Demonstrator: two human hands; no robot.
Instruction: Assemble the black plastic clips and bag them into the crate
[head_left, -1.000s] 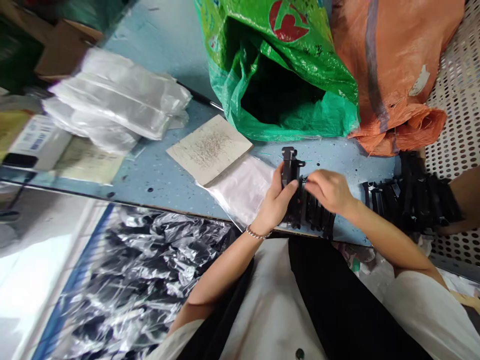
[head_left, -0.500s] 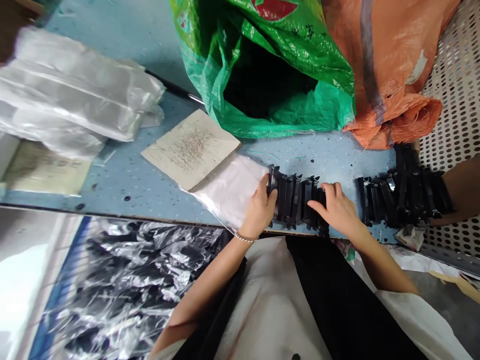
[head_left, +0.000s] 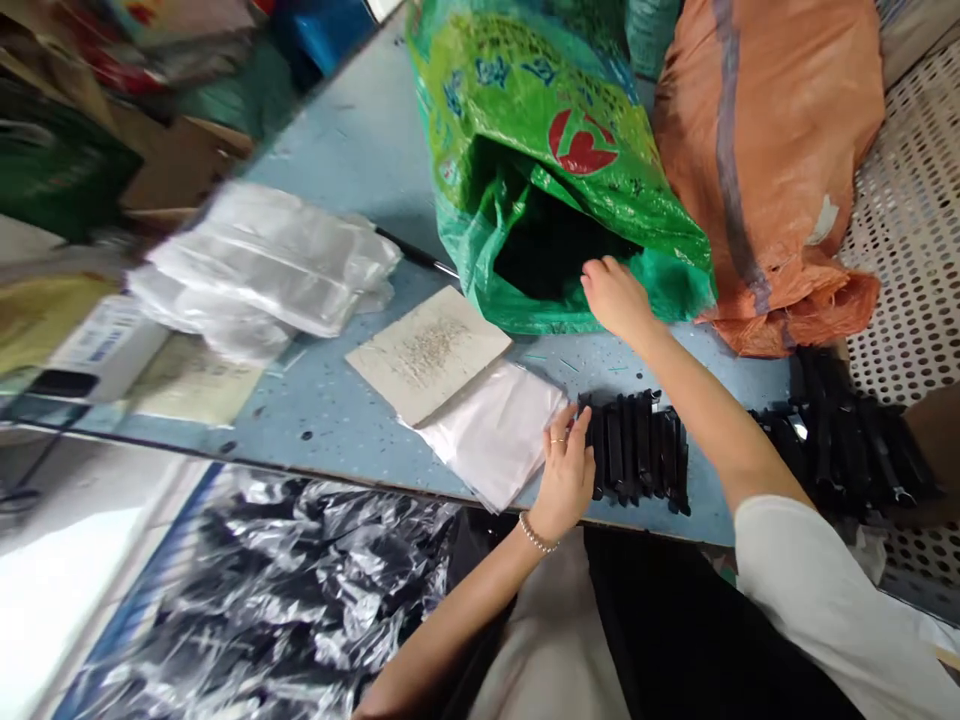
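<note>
My left hand [head_left: 568,470] rests at the left end of a row of slim black parts [head_left: 637,450], its fingers stretched out and touching the end piece. The parts stand side by side, close together, near the table's front edge. My right hand [head_left: 619,298] is over the front lip of the green woven bag [head_left: 480,300], its fingers bent together and nothing visible in them. The bag's mouth gapes toward me, and its inside is too dark to make out. Under and beside my left fingers lies a stack of clear plastic bags [head_left: 495,430].
A stained cardboard piece [head_left: 431,355] lies partly on the plastic bags. More plastic bags [head_left: 277,260] are piled at left, near a black rod-like tool [head_left: 412,252]. An orange sack [head_left: 772,180] and more black parts [head_left: 847,440] are at right. Black plastic-wrapped items [head_left: 300,590] lie below the table edge.
My right hand has left the row of black parts and moved up to the green bag's mouth. The row is now pressed closer together, with my left hand still at its left end. The view has shifted.
</note>
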